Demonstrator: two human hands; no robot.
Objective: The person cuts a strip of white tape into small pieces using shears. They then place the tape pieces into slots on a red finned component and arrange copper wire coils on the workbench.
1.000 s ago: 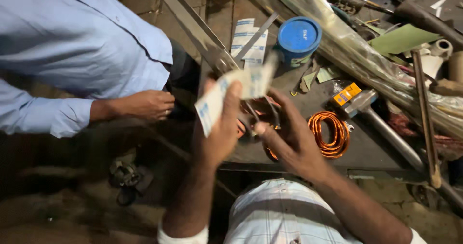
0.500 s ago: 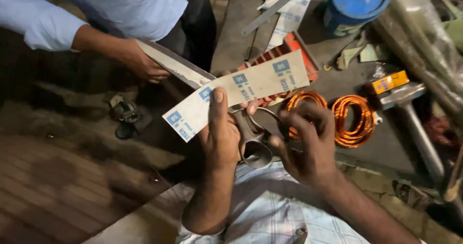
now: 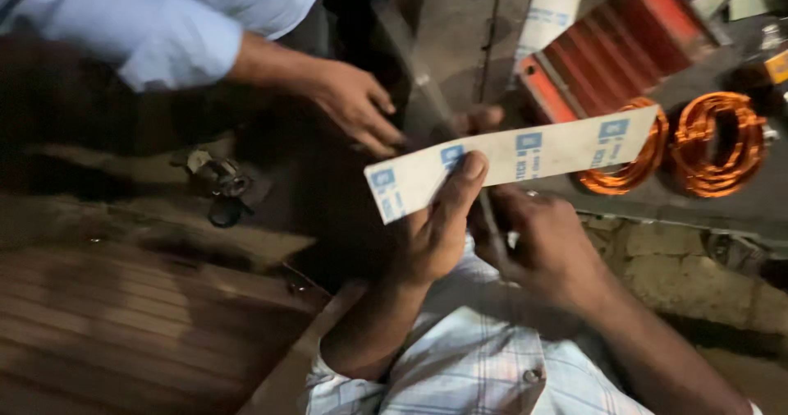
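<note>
My left hand [image 3: 439, 230] pinches a long white paper strip [image 3: 542, 152] printed with blue squares, thumb across its face. The strip slants up to the right, in front of the workbench edge. My right hand [image 3: 546, 251] is just below the strip, closed around a pair of metal scissors [image 3: 490, 215]. Only a dark sliver of the scissors shows between my two hands. Both hands are held above my checked shirt.
Another person in a light-blue shirt stands at the upper left, their hand [image 3: 353, 103] resting on a dark metal bar. Two copper wire coils [image 3: 716, 144], a red stepped metal part [image 3: 607, 54] and another paper strip [image 3: 550, 9] lie on the bench. A dark small object [image 3: 222, 189] sits on the floor.
The view has closed in and swung left. My hands have drawn together; the scissors' handles, visible before, are now hidden under my right hand. The strip stays in my left hand.
</note>
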